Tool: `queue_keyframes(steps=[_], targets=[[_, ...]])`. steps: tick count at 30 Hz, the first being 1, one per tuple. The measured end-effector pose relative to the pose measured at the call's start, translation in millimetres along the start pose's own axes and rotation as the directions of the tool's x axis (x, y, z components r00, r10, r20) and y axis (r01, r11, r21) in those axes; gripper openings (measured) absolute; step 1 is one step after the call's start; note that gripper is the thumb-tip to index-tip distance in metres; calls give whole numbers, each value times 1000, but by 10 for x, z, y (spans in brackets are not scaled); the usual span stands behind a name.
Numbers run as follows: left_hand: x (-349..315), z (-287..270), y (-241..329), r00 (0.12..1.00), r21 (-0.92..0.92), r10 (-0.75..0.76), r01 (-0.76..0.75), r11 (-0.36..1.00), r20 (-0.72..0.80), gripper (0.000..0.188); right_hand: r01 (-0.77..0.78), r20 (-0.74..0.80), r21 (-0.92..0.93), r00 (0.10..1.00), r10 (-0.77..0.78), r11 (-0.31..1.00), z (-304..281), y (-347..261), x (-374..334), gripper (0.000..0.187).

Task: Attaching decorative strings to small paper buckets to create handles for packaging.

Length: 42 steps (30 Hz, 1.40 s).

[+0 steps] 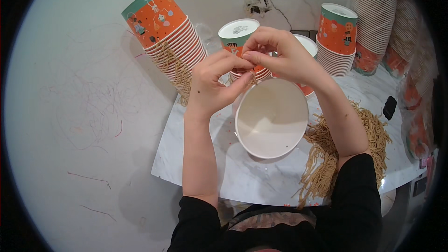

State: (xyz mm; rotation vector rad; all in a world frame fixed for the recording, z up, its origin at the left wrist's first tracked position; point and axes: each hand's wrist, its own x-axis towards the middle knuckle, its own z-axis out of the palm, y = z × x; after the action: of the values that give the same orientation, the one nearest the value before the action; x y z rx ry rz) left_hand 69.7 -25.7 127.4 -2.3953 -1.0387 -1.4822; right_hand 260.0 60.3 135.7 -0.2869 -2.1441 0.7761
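Note:
A white paper bucket (273,119) lies tipped in front of me with its open mouth toward me. Beyond its far rim, my left hand (213,81) and my right hand (278,52) meet, both closed in a pinch. A short bit of tan string (254,79) shows under the left thumb by the rim; most of what sits between the fingertips is hidden. By my right forearm, a large bundle of cut tan strings (322,158) is spread on the marble-patterned table (186,163).
To the left leans a tall stack of orange-and-green paper buckets (163,25), tan strings hanging along it. Behind my hands stands another upturned bucket (238,29). Further stacks (337,42) and plastic-wrapped ones (373,14) line the right. A small black object (389,108) lies near them.

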Motion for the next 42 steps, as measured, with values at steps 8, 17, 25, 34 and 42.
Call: queue_keyframes(steps=[8, 17, 25, 34, 42], targets=[[-24, -49, 27, 997, -148, -80, 81, 986, 9, 14, -147, 134, 215, 984, 120, 966, 35, 13, -1, 12], [-63, -113, -100, 892, -455, -416, 449, 769, 177, 5, -209, 138, 351, 976, 171, 913, 136, 7, -13, 18], [-49, -128, -131, 579, -668, -736, 706, 236, 352, 12, -159, 5, 306, 986, 165, 939, 250, 5, -18, 15], [-42, -208, -128, 563, -679, -738, 707, 197, 372, 17, 85, -294, 43, 953, -69, 995, 417, -96, -51, 15], [-36, -211, -122, 591, -568, -762, 735, 371, 266, 18, 108, -335, -258, 922, -194, 960, 517, -51, -87, 10]])
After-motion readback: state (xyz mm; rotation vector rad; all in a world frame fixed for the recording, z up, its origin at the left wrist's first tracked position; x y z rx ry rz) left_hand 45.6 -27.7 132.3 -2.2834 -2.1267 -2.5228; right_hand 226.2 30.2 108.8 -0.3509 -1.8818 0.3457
